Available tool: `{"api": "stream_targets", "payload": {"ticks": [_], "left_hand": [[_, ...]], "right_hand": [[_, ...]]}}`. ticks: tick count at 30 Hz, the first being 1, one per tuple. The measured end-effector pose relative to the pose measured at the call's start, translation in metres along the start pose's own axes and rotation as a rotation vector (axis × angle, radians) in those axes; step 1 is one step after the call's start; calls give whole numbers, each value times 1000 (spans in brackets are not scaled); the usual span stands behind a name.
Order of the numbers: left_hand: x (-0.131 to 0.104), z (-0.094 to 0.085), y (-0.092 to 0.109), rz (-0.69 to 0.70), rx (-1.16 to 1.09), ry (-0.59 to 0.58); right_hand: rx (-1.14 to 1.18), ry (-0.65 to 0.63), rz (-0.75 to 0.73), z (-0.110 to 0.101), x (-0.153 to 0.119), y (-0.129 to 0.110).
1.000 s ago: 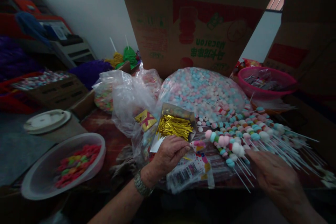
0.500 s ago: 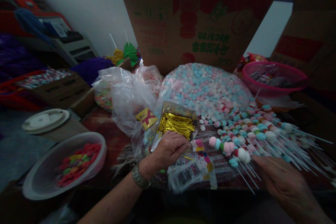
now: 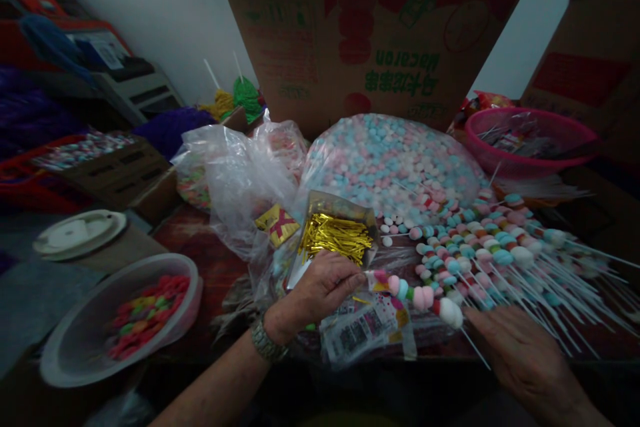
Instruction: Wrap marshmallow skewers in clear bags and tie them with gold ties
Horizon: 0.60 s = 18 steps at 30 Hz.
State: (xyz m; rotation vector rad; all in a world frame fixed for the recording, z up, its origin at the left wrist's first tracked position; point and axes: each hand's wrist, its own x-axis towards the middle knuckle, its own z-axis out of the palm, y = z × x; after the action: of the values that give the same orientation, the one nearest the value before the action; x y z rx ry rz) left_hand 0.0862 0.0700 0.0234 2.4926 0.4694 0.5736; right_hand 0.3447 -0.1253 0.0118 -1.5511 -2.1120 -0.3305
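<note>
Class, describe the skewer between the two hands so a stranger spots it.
Below the big Macaron carton, skewers lie heaped at right. Nearer, between the left hand and right hand, the skewer slants; unlike its neighbours, its pink end reaches the left hand's printed wrapper.

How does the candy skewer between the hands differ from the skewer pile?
The candy skewer is single; the skewer pile has many, overlapping. The candy skewer is between left hand and right hand, tip at a printed bag; the skewer pile lies beyond the right hand. Both show pink, blue and white candy on white sticks.
</note>
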Motion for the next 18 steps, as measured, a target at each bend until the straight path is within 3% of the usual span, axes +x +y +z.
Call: {"api": "stream_targets", "payload": {"ticks": [5,10,12,14,16,18], "left_hand": [[15,-2,12,137,239,-106],[26,-5,18,183,286,-63],[25,-2,15,143,324,131],[20,8,12,15,271,463],[15,22,10,-183,22,773],[11,36,12,-395,-460,911]], "right_hand": [[13,-4,35,3,4,-1],[227,19,186,21,4,-10],[378,-13,327,30,4,-17],[531,-66,498,38,5,-26],[675,-111,645,44,8,-36],[803,-134,737,50,13,-47]]}}
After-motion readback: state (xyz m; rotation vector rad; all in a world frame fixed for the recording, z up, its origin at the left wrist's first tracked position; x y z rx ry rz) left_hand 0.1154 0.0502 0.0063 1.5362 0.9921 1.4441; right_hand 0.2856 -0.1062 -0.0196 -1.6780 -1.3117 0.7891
